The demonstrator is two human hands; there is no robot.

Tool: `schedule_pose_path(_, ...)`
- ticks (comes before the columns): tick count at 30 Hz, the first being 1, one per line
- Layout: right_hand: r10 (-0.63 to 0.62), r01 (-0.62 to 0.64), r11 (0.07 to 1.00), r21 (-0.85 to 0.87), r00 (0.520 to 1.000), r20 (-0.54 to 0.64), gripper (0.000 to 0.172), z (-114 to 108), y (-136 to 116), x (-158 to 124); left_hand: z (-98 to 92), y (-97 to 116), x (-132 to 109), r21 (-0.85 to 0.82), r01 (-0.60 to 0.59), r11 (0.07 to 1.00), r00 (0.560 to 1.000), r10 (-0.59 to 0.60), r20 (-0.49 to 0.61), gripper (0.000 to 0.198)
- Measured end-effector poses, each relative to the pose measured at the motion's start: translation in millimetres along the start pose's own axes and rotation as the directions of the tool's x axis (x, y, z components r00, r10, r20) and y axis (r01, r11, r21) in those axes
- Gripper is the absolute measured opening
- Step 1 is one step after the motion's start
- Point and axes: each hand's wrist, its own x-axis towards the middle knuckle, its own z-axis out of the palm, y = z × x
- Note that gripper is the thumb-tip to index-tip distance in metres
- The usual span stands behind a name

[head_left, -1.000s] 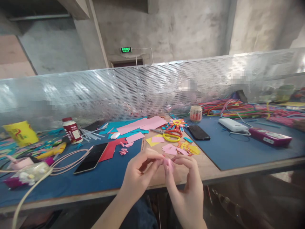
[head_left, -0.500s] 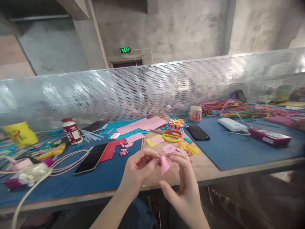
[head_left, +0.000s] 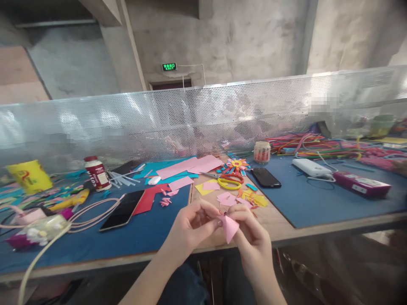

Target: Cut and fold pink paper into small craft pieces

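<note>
Left hand (head_left: 190, 231) and right hand (head_left: 251, 237) pinched shut on a pink paper (head_left: 229, 228) folded to a point — held between both, above the table edge (head_left: 127, 259). Mid-fold, by the look of it; next crease likely needs a firm fingertip press. Just beyond: pink scraps (head_left: 227, 198), scissors (head_left: 229, 183). Far left — a phone (head_left: 122, 210).

A craft workbench in a bare industrial hall: rough concrete walls, a green exit sign (head_left: 169, 67), a perforated metal screen (head_left: 197, 118) dividing stations. Blue mats (head_left: 318, 199) carry paper scraps (head_left: 229, 198), yellow scissors (head_left: 228, 183), a glue bottle (head_left: 97, 173), coloured strips (head_left: 305, 143).
</note>
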Motion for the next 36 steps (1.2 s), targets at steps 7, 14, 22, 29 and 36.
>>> schedule_pose_path(7,-0.012,0.016,0.998,-0.064,0.998,0.059,0.004,-4.5,-3.0,1.1,-3.5,1.1,-0.2,0.071,0.032,0.997,0.999,-0.034,0.031,0.010)
schedule_pose_path(14,-0.043,0.052,0.993,-0.101,0.995,0.090,0.005,-6.6,-4.4,1.4,-4.5,1.8,0.0,0.091,0.020,0.996,0.999,-0.024,0.040,0.011)
schedule_pose_path(22,-0.063,0.081,0.988,-0.135,0.990,0.129,0.007,-10.1,-4.6,1.5,-2.7,4.0,1.1,-0.006,0.048,0.999,0.995,-0.047,0.086,0.008)
schedule_pose_path(29,-0.071,0.091,0.984,-0.151,0.988,0.135,0.008,-10.0,-2.7,1.1,-3.9,2.6,0.6,0.018,0.055,0.998,0.995,-0.057,0.079,0.010)
schedule_pose_path(36,-0.128,0.145,0.962,-0.231,0.988,0.090,0.011,-8.4,0.2,-0.3,-4.9,1.5,1.9,0.096,0.046,0.994,0.995,-0.054,0.080,0.013)
